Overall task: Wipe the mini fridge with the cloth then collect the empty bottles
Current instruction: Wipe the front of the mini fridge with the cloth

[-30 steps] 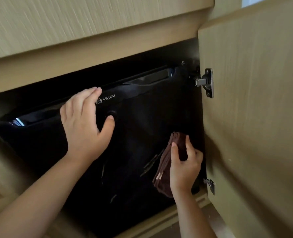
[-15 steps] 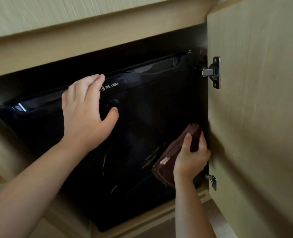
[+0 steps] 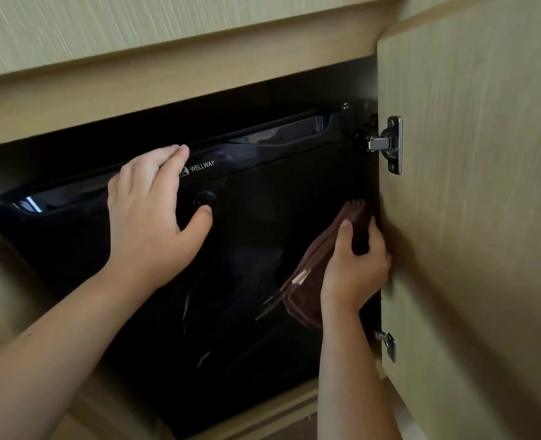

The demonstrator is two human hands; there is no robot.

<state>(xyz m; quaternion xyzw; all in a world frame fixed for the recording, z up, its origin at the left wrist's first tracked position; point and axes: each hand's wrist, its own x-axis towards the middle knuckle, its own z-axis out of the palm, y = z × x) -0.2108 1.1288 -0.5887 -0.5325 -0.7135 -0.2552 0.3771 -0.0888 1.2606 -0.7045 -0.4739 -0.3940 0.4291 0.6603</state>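
A glossy black mini fridge (image 3: 262,217) with a white WELLWAY logo sits inside a wooden cabinet, its door shut. My left hand (image 3: 151,214) lies flat and open against the upper part of the fridge door, thumb by a round lock. My right hand (image 3: 354,268) grips a folded brown cloth (image 3: 307,290) and presses it on the right edge of the door, close to the cabinet door. No bottles are in view.
The open wooden cabinet door (image 3: 472,217) stands at the right with two metal hinges (image 3: 388,144). A wooden counter front (image 3: 135,58) overhangs the fridge. A wooden base rail (image 3: 262,417) runs under the fridge.
My right hand has slid the cloth to the right and slightly up along the fridge door, up to its right edge. My left hand stays flat on the door.
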